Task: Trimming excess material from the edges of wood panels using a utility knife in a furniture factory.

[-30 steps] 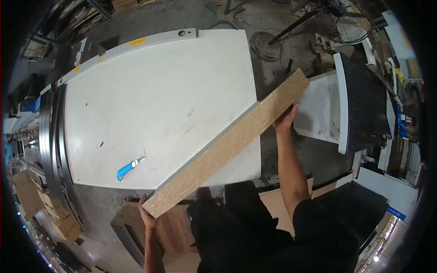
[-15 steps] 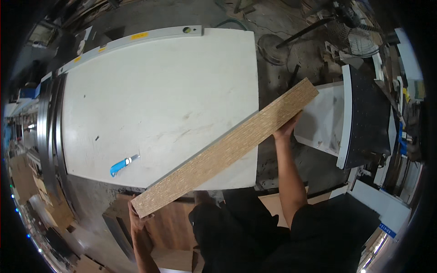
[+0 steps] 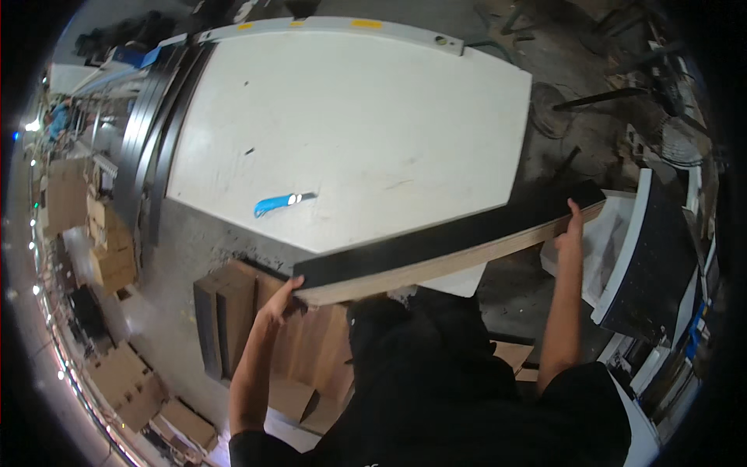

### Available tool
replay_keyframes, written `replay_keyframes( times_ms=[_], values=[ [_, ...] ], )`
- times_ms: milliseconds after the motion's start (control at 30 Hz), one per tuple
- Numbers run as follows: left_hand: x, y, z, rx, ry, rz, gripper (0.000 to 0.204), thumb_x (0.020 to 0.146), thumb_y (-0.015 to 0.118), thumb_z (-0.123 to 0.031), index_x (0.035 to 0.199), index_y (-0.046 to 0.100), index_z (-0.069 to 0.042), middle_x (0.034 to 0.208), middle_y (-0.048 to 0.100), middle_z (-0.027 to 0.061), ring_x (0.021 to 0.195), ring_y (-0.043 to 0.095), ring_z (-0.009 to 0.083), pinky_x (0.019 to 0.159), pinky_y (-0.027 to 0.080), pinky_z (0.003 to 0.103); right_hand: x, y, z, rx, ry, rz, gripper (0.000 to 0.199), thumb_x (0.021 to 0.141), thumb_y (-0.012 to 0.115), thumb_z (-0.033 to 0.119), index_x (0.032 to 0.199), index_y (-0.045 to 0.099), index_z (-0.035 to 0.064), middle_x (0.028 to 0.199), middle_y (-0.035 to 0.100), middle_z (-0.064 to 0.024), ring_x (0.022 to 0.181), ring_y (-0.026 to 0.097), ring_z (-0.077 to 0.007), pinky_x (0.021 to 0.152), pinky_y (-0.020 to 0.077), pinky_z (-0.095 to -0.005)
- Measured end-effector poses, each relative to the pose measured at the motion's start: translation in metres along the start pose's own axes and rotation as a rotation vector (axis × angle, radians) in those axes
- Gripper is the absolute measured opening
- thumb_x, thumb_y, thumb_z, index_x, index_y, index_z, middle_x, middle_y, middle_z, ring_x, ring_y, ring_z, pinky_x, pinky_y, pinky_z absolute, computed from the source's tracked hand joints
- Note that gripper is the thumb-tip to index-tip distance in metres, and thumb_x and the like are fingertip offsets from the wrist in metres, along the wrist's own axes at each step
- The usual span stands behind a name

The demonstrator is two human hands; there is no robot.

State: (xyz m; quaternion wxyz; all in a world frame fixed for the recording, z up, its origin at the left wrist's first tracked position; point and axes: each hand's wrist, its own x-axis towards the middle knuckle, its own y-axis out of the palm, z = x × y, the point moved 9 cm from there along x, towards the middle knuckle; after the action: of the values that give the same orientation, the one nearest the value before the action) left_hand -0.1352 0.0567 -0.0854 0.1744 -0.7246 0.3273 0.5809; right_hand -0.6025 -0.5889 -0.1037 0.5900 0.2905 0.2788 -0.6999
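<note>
A long wooden plank [image 3: 443, 239] with a black top face and a pale wood-grain edge spans the space before me, crossing the near edge of the white table [image 3: 358, 132]. My left hand [image 3: 282, 302] grips its left end, thumb on the black face. At the other end my right hand [image 3: 572, 226] clasps it, with thumb above and the other fingers partly hidden by the plank. On the tabletop, away from both hands, lies a blue utility knife [image 3: 278, 204] with its blade out.
A grey spirit level [image 3: 334, 26] lies along the table's far edge. Dark metal strips [image 3: 156, 109] flank its left side. Stacked boards [image 3: 226, 311] stand near my left arm. A dark panel with a white edge [image 3: 650, 257] stands at right, beside a round stand base [image 3: 551, 109].
The plank has turned from its wood-grain side to show its black face, and lies less steeply across my view. Both hands still hold its ends. My view has shifted leftward.
</note>
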Motion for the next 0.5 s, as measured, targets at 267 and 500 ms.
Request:
replay_keyframes(
  times_ms=[267, 500],
  values=[
    [0.051, 0.006, -0.058, -0.156, -0.226, 0.315, 0.072, 0.097, 0.049, -0.071, 0.134, 0.06, -0.01, 0.115, 0.068, 0.0153, 0.094, 0.066, 0.0343, 0.083, 0.059, 0.055, 0.063, 0.012, 0.012, -0.264, 0.022, -0.353, 0.105, 0.079, 0.084, 0.054, 0.164, 0.043, 0.0082, 0.172, 0.031, -0.017, 0.156, 0.03, -0.034, 0.124, 0.0301, -0.0497],
    [0.049, -0.018, -0.078, 0.22, -0.022, -0.052, 0.089, 0.103, 0.033, -0.077, 0.15, 0.054, -0.003, 0.125, 0.071, 0.0241, 0.1, 0.074, 0.0349, 0.087, 0.062, 0.049, 0.08, -0.005, 0.035, -0.457, -0.102, -0.675, 0.112, 0.082, 0.08, 0.063, 0.164, 0.035, 0.0007, 0.165, 0.037, -0.0225, 0.145, 0.046, -0.0371, 0.119, 0.0379, -0.0494]
  ],
)
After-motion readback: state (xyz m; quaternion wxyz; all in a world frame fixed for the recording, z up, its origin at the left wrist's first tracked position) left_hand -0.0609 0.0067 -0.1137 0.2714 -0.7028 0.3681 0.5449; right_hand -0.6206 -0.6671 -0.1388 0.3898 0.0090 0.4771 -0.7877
